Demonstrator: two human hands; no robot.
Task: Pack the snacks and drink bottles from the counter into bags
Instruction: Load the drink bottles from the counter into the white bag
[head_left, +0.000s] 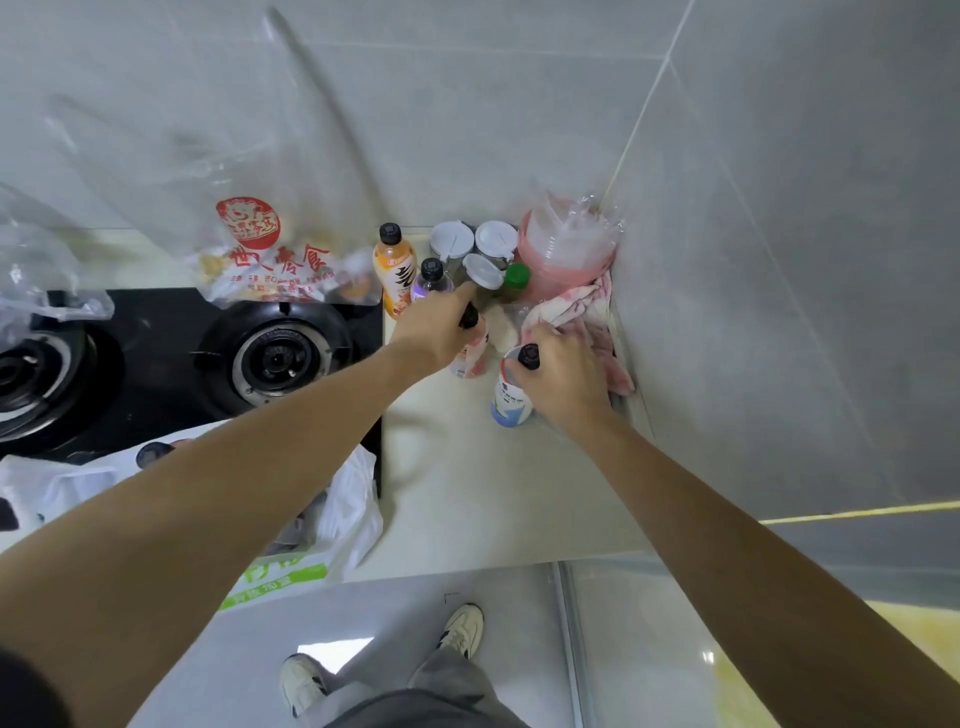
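Gripping black-capped bottles near the worktop's (467, 493) far right corner: left hand (436, 332) clamps the pink-labelled one (470, 358), right hand (563, 379) the blue-and-white one (511, 400).

Glossy tiled wall (779, 208), crinkly clear plastic bag (270, 249), matt counter (467, 493).

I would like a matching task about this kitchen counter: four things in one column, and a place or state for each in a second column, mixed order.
Things:
1. orange bottle
2. blue and white bottle
3. printed snack bag
4. pink cloth

Places or states:
A. gripped by the right hand
B. lying in the wall corner
C. standing free, black cap, beside the stove
D. behind the burner, red lettering

Pairs: 1-C, 2-A, 3-D, 4-B
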